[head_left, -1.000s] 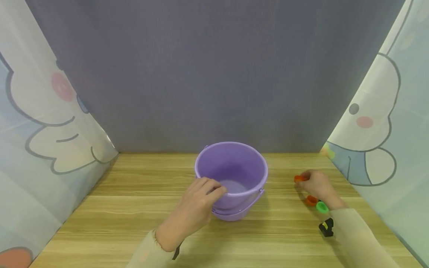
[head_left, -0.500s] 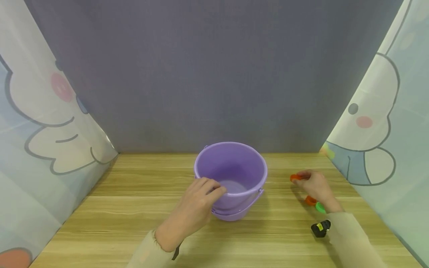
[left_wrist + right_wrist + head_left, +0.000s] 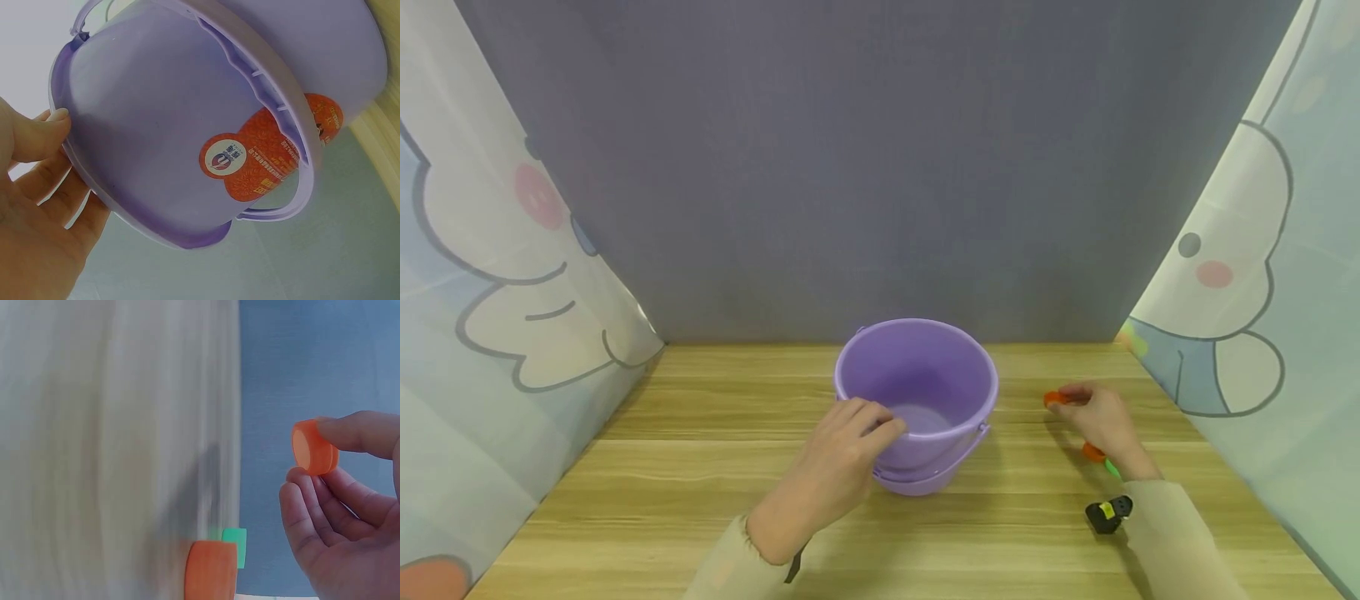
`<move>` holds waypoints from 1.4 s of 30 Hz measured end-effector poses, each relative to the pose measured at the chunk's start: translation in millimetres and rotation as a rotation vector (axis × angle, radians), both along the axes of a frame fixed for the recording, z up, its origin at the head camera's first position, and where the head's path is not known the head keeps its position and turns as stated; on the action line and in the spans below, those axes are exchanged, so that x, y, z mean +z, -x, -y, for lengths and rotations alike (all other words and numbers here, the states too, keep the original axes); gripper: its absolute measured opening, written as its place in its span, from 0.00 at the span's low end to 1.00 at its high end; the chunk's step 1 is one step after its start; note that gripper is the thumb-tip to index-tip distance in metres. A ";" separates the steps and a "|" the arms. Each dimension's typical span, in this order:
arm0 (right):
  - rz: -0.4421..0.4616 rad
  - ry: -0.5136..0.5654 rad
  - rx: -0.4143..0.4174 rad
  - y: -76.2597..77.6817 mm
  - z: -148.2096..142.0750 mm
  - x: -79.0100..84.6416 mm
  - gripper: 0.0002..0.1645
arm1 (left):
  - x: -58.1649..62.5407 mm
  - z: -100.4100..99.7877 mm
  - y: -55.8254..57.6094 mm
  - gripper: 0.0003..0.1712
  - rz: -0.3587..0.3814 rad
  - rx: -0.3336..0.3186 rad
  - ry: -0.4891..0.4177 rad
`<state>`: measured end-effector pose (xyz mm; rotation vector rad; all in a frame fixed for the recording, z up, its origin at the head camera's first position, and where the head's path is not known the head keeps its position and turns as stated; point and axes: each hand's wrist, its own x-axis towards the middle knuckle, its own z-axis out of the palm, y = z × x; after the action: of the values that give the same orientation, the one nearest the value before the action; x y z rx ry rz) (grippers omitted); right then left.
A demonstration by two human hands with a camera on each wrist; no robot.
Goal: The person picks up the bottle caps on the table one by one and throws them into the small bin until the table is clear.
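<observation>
A purple plastic bucket stands upright on the table, its inside bare in the head view. My left hand grips the near-left rim, thumb on one side and fingers on the other; the left wrist view shows the same hold, with the bucket's handle hanging across a red label. Right of the bucket, my right hand pinches an orange bottle cap between thumb and fingers, above the table. Below that hand lie another orange cap and a green cap, partly hidden by the wrist.
The wood-grain table runs back to a grey wall panel. Cartoon-printed curtains close in both sides. A small black device sits on my right wrist, low over the table.
My right hand has shifted slightly left toward the bucket with the orange cap, and its forearm has swung left over the green cap. The left hand and bucket have stayed put.
</observation>
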<state>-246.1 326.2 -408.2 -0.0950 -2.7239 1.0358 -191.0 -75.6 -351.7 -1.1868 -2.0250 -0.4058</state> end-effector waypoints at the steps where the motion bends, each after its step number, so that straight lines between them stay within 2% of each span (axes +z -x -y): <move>1: 0.000 0.005 -0.004 -0.1 0.7 0.0 0.28 | -0.2 0.0 0.0 0.31 -0.001 -0.001 -0.001; 10: -0.004 0.088 0.010 0.3 6.2 -0.4 0.31 | -0.1 -0.1 0.1 0.31 0.001 -0.005 -0.006; 25: 0.017 0.137 -0.003 1.7 16.4 -0.2 0.34 | -0.5 -0.4 0.3 0.31 0.010 -0.002 -0.006; 35: -0.020 0.188 0.015 4.2 28.7 5.2 0.32 | -0.1 -0.6 0.4 0.32 0.011 0.002 -0.005; 42: -0.011 0.206 0.026 4.8 36.1 8.9 0.32 | 0.2 -0.7 0.0 0.31 0.008 -0.002 -0.007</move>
<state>-250.8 290.2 -399.3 -0.0880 -2.6073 1.3169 -191.0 -74.9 -351.5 -1.1852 -2.0276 -0.4189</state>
